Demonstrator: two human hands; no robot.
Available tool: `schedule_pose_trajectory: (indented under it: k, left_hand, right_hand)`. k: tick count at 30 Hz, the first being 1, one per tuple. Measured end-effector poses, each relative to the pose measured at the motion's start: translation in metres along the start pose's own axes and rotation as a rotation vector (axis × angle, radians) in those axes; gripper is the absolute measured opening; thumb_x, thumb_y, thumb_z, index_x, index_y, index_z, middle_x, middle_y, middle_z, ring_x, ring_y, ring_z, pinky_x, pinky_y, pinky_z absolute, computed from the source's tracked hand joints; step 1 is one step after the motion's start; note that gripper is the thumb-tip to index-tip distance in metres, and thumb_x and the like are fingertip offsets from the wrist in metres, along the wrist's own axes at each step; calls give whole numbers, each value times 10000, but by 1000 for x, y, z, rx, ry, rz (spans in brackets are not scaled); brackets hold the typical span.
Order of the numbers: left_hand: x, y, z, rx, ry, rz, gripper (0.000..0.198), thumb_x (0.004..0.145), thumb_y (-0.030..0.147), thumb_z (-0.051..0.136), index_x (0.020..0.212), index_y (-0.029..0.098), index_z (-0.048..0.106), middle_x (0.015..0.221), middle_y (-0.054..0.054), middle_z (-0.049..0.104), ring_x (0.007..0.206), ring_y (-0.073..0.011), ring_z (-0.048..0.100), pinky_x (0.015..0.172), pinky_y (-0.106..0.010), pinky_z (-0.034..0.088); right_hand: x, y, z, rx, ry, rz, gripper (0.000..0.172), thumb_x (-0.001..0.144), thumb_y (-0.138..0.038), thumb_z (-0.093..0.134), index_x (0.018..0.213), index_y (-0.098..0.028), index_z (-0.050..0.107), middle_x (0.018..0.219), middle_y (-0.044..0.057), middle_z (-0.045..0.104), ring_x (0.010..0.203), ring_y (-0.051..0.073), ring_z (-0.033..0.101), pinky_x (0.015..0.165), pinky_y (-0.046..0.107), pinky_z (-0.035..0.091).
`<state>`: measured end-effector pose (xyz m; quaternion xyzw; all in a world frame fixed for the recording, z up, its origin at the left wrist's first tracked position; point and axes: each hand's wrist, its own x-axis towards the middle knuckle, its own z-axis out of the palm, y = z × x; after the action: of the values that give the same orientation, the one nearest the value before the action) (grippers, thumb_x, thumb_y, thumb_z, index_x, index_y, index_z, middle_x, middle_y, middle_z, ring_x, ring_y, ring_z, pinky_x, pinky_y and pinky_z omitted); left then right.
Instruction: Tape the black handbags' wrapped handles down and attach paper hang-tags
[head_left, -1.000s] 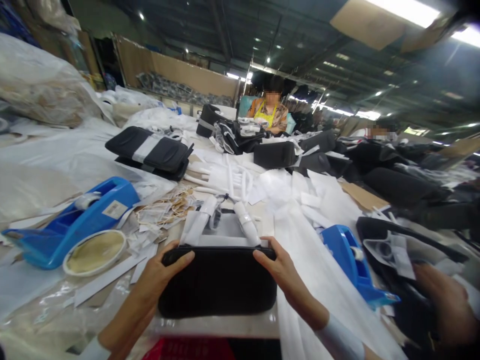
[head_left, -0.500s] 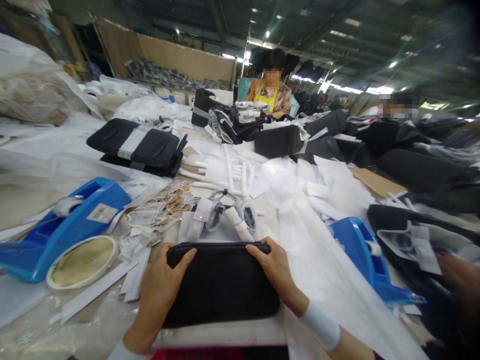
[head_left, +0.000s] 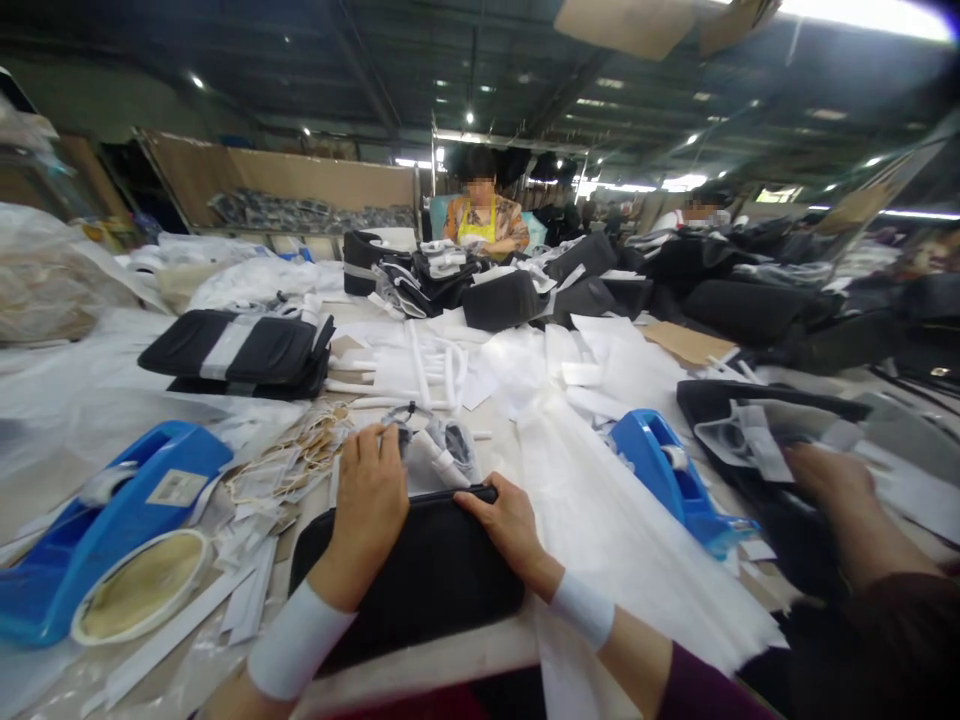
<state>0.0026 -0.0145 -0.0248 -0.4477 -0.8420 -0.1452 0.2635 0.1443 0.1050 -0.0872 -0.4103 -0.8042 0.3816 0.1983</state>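
1. We see a dim ceiling [head_left: 300,50] pierced by a glaring strip light [head_left: 877,14] at upper right.
2. White sheeting [head_left: 600,510] glows; the black case [head_left: 439,570] swallows detail.
3. Edges stretch and soften, the co-worker's hand [head_left: 832,482] apparently blurred.

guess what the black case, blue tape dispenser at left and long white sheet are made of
Black case: probably padded synthetic fabric, dull finish; even dark face, rounded corners.
Blue tape dispenser: likely moulded plastic; glossy highlights on smooth curves.
White sheet: foam or nonwoven, I can't tell which; matte, soft-looking, lightly creased.
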Motion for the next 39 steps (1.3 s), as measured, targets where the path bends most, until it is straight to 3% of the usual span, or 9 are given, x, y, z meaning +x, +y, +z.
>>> schedule_pose_trajectory:
  k: [5,10,13,15,18,21,25,30,39]
  left_hand:
    - [14,-42,24,46,7,-293,415,855,241,530,1253,131,561,1173,-188,480,1081,-371,431,840,-479,441]
    - [16,-77,31,-79,-175,-347,352,784,92,512,1114,151,619,1050,-130,572,1040,-297,506,912,-451,426]
    - [14,-65,23,-21,-115,-360,409,817,86,454,1198,149,589,1174,-173,546,1102,-349,472,903,-503,418]
    - [12,-44,19,-42,-65,-205,416,846,64,390,1203,143,589,1249,-180,516,1174,-345,433,971,-505,378]
    - [5,-12,23,-183,-193,60,305,844,44,385,929,146,660,1028,-127,617,1045,-261,531,946,-385,420]
    - [-2,6,37,-244,-282,86,274,816,32,395,791,149,641,855,-101,633,891,-233,577,831,-347,469]
    - [-8,4,54,-309,-293,57,275,788,11,396,796,149,634,888,-107,638,903,-225,585,837,-347,478]
    - [-11,-2,62,-380,-264,27,272,785,8,395,793,158,621,881,-109,633,904,-236,590,855,-375,490]
    - [-13,-5,63,-520,-135,-95,243,764,16,367,778,177,549,823,-75,581,832,-209,589,828,-358,501]
  right_hand:
    - [0,3,1,-9,-8,6,390,762,-589,637,725,-213,541,688,5,617,702,181,563,610,252,304]
    - [1,4,2,-48,-15,-9,383,773,-592,622,743,-217,550,710,16,635,723,193,579,608,255,302]
    - [0,3,2,-59,-6,-11,374,775,-581,626,732,-217,549,701,16,637,717,192,583,601,252,304]
    - [0,3,2,-58,3,-16,371,778,-574,631,725,-216,547,690,12,636,708,187,586,599,248,309]
    - [-1,3,4,-58,13,-28,368,782,-570,639,733,-216,553,689,7,639,709,185,595,605,246,324]
    - [-2,3,3,-84,11,-27,369,790,-575,638,745,-217,560,688,6,634,711,192,603,619,254,353]
    - [-3,-5,-1,-219,61,-130,354,813,-540,634,907,-201,597,811,55,647,807,246,605,710,322,433]
    - [7,-38,9,-341,212,-483,584,758,-225,668,1293,-117,461,1240,181,528,1128,316,474,956,444,421]
    - [30,-55,42,-320,286,-451,566,760,-110,491,1323,-82,455,1181,186,560,1011,306,492,946,468,408]
